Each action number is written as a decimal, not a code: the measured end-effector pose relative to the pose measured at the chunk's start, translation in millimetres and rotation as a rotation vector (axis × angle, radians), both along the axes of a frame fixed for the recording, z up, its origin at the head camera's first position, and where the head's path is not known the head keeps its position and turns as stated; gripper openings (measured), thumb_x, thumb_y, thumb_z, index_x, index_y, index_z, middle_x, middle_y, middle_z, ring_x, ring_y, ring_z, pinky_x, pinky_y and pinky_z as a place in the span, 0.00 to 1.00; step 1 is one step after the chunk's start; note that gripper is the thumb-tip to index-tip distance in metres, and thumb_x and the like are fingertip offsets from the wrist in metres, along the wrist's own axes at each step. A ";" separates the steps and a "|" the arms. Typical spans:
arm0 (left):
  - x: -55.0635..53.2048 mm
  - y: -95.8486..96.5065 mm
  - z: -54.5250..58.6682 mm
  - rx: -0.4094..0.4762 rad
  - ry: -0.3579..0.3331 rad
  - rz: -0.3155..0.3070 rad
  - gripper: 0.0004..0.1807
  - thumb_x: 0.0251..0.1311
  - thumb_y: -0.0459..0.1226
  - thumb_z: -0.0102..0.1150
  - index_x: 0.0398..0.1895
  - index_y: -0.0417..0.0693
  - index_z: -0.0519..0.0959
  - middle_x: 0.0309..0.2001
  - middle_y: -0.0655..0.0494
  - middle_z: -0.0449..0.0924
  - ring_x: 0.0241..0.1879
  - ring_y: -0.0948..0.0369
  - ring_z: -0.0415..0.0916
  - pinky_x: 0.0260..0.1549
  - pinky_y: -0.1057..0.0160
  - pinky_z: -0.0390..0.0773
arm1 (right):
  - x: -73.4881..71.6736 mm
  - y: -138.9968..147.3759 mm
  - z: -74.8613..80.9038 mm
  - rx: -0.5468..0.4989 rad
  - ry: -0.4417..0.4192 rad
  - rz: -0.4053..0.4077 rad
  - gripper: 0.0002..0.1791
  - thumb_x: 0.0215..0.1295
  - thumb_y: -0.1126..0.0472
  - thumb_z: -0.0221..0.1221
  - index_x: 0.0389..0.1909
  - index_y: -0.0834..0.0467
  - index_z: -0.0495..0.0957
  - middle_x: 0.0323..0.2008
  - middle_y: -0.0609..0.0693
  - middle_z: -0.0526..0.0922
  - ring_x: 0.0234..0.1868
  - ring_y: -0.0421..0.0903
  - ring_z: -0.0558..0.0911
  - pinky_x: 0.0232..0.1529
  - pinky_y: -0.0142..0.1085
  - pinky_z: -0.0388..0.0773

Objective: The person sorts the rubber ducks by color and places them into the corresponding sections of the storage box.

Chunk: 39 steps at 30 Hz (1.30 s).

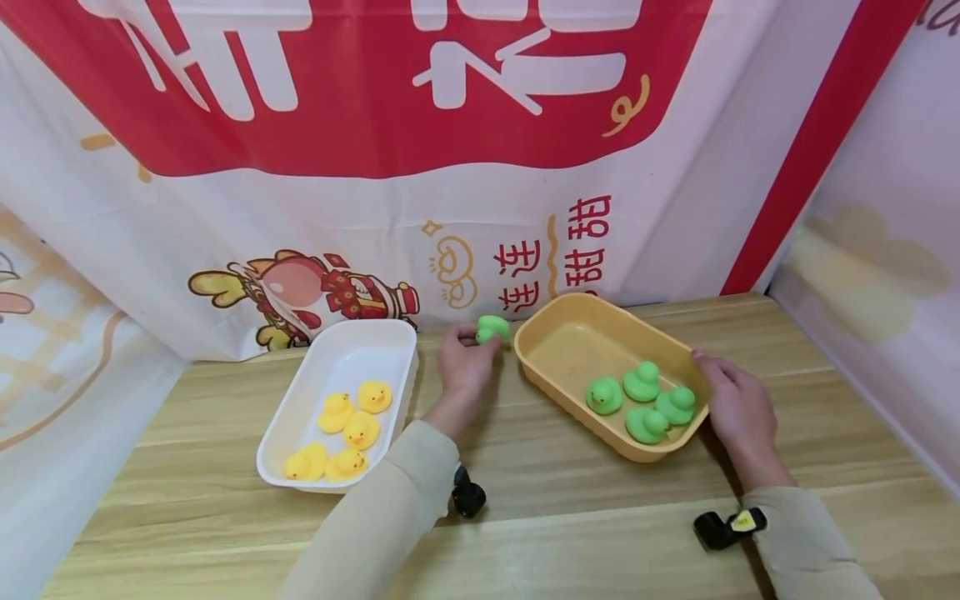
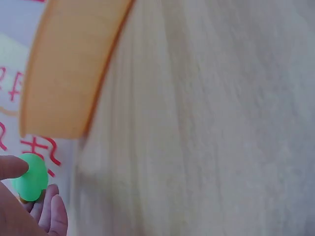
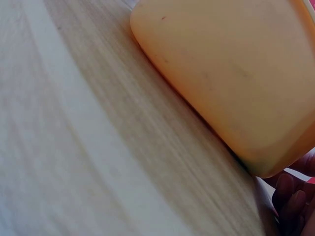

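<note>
My left hand (image 1: pixel 463 367) pinches a green rubber duck (image 1: pixel 492 328) between thumb and fingers, at the back of the table in the gap between two basins. In the left wrist view the thumb lies on one side of the duck and the fingers are below it. My right hand (image 1: pixel 741 417) grips the right rim of the orange basin (image 1: pixel 562 342), thumb at the edge; in the right wrist view curled fingers (image 3: pixel 290 196) show beneath its corner. Several green rubber ducks (image 1: pixel 641 382) sit in the basin's near right part.
To the left stands a white basin (image 1: pixel 352 358) holding several yellow rubber ducks (image 1: pixel 362 431). Both basins rest on a wood-grain table (image 1: pixel 570 533). A printed cloth (image 1: pixel 360 200) hangs behind the table's back edge. Black devices (image 1: pixel 468 496) are strapped at both wrists.
</note>
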<state>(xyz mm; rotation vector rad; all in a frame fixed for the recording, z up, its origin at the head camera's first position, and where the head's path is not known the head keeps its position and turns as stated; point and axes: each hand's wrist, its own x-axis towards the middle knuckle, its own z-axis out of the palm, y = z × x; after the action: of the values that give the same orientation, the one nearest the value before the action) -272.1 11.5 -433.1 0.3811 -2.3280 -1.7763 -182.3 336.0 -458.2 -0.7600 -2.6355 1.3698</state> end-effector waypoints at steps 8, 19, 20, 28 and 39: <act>14.4 0.9 20.4 0.105 0.042 -0.030 0.20 0.61 0.35 0.74 0.54 0.39 0.80 0.51 0.42 0.84 0.43 0.57 0.82 0.37 0.67 0.83 | -0.7 0.4 -5.5 0.006 -0.013 0.007 0.44 0.80 0.29 0.38 0.80 0.56 0.69 0.80 0.63 0.67 0.81 0.69 0.63 0.80 0.66 0.56; 34.4 9.4 32.0 0.130 0.153 -0.092 0.17 0.61 0.34 0.75 0.51 0.39 0.81 0.46 0.43 0.87 0.37 0.60 0.81 0.34 0.71 0.80 | -3.5 -1.7 -7.5 -0.005 -0.017 -0.003 0.44 0.80 0.28 0.38 0.80 0.54 0.68 0.81 0.61 0.66 0.82 0.68 0.62 0.81 0.66 0.53; 35.8 9.6 31.6 0.133 0.147 -0.099 0.17 0.61 0.34 0.75 0.51 0.39 0.82 0.46 0.43 0.87 0.37 0.61 0.81 0.34 0.71 0.80 | -4.2 -2.1 -7.2 -0.007 -0.014 -0.004 0.43 0.80 0.28 0.38 0.80 0.54 0.68 0.81 0.61 0.66 0.82 0.68 0.62 0.81 0.66 0.53; 38.1 -0.7 12.2 0.164 0.067 -0.086 0.20 0.60 0.36 0.76 0.52 0.40 0.81 0.46 0.48 0.86 0.37 0.63 0.80 0.35 0.71 0.80 | -9.6 -3.6 -4.3 -0.018 0.009 -0.005 0.42 0.80 0.29 0.40 0.80 0.54 0.69 0.80 0.60 0.68 0.82 0.67 0.64 0.81 0.64 0.55; 32.8 -14.6 -18.9 0.162 -0.033 -0.001 0.19 0.58 0.38 0.78 0.47 0.41 0.81 0.40 0.53 0.81 0.36 0.62 0.77 0.34 0.70 0.78 | -6.7 -1.3 -1.0 -0.036 -0.005 -0.018 0.41 0.80 0.31 0.40 0.80 0.54 0.69 0.81 0.60 0.67 0.82 0.68 0.62 0.82 0.66 0.53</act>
<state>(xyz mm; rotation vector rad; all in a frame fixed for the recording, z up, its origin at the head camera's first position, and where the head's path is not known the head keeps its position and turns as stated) -239.3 -3.2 -451.9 0.4363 -2.2121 -1.9800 -188.9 334.7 -459.2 -0.7907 -2.6075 1.4162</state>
